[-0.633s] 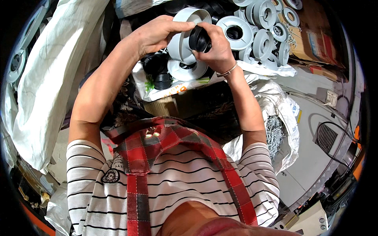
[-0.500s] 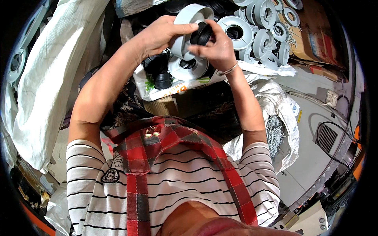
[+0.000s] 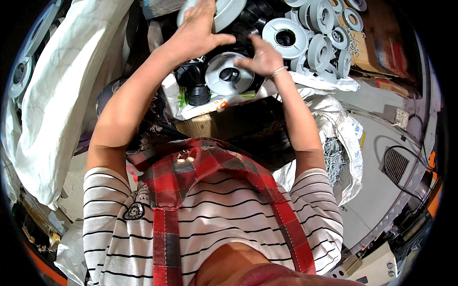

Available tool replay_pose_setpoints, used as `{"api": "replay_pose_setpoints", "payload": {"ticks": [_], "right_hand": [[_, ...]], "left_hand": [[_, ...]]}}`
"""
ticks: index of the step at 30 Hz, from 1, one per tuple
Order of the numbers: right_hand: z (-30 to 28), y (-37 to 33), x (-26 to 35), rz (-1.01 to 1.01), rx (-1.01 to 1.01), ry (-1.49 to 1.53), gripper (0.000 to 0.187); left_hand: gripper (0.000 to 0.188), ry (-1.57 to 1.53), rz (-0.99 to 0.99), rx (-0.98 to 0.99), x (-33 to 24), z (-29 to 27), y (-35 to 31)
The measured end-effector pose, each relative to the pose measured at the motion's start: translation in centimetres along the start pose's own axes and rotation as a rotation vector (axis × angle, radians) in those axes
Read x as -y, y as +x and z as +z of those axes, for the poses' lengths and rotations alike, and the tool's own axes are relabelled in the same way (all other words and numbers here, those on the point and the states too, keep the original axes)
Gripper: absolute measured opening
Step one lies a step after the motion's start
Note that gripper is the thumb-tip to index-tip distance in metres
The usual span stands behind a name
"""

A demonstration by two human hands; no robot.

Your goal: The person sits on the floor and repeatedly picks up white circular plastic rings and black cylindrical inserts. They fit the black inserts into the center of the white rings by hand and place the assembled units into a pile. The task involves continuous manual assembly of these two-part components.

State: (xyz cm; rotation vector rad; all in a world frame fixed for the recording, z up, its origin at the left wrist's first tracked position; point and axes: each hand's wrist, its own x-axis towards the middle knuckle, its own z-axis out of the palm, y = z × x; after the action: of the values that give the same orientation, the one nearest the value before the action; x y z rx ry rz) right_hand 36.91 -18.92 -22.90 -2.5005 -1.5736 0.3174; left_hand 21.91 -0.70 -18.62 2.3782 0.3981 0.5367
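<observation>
At the top of the view my left hand (image 3: 199, 34) is open. Its fingers lie over a large light-grey plastic ring (image 3: 230, 13), and the thumb sticks out to the right, apart from the ring. My right hand (image 3: 264, 58) is also open, index finger and thumb spread with nothing between them. It hovers over the right edge of a grey flanged ring (image 3: 222, 86) that lies on the pile. Black ribbed plastic fittings (image 3: 197, 95) lie beside that ring, and more show in shadow between my hands.
Many grey rings (image 3: 320, 56) are heaped at the right back, next to cardboard (image 3: 369, 57). A white sack of screws (image 3: 336, 159) stands by my right arm. At left hangs a long white woven sack (image 3: 59, 109). A grey metal cabinet (image 3: 362, 190) fills the right.
The grey ring and black fitting were between both hands. The ring has moved up and away under my left fingers. My right hand has come off both, and the hands have parted.
</observation>
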Motion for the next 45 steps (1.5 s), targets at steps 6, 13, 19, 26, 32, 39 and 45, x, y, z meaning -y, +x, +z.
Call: {"api": "replay_pose_setpoints", "payload": {"ticks": [6,13,19,26,32,39,45], "right_hand": [[2.1,1.4,0.8,0.233,0.454,-0.208,0.073],[0.8,3.8,-4.7,0.511,0.064,0.890,0.037],[5.3,4.3,-1.0,0.220,0.021,0.017,0.044],[7.0,4.5,0.5,0.426,-0.157,0.626,0.041],[7.0,4.5,0.6,0.133,-0.230,0.202,0.070],[4.8,5.8,3.6,0.339,-0.094,0.292,0.035],[-2.3,1.7,5.2,0.019,-0.411,0.488,0.041]], "left_hand": [[0.090,-0.055,0.186,0.755,-0.9,-0.7,-1.5],[0.049,0.093,0.111,0.353,-1.3,-0.5,-1.6],[0.051,-0.635,-0.491,0.137,0.6,-1.9,0.9],[0.045,-0.808,-0.520,0.050,2.3,0.2,1.1],[0.040,-0.722,-0.558,-0.017,2.0,0.3,1.1],[0.040,-0.661,-0.542,-0.057,2.1,-0.1,0.9],[0.043,-1.219,-0.702,0.114,2.4,0.5,1.0]]}}
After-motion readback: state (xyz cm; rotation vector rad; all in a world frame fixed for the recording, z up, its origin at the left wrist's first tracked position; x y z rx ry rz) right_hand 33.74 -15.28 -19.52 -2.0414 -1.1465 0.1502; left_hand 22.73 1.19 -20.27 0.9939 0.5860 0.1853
